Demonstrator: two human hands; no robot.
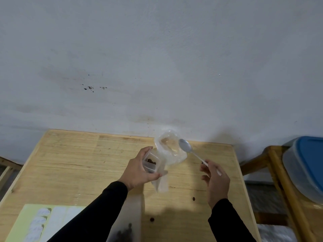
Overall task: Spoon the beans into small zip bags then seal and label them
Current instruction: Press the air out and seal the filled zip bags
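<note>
- The left hand (139, 169) is curling its fingers (153, 175) and thumb around a small zip bag (153, 167), holding its mouth open above the counter (70, 163); a few dark beans (151, 161) are showing inside the bag.
- The right hand (215, 180) is pinching the handle of a metal spoon (190, 151) between thumb and fingertips, the other fingers loosely curled; the bowl of the spoon is pointing toward 11 o'clock from the hand and looks empty.
- The spoon's bowl is hovering over the right edge of a crumpled clear plastic bag (170, 147), which is lying at 12 o'clock on the counter, near the wall (157, 58).
- Two loose beans are lying on the wood: one bean (193, 199) at 7 o'clock from the right hand, another bean (152, 219) further toward 6 o'clock.
- A label sheet (35, 222) on green backing is lying at the counter's 8 o'clock corner, partly under the left sleeve (97, 213).
- A blurred filled bag (125, 231) with dark contents is sitting at 6 o'clock, between the sleeves.
- A blue-lidded tub (307, 166) is resting on a wooden stand at 3 o'clock, apart from the counter.
</note>
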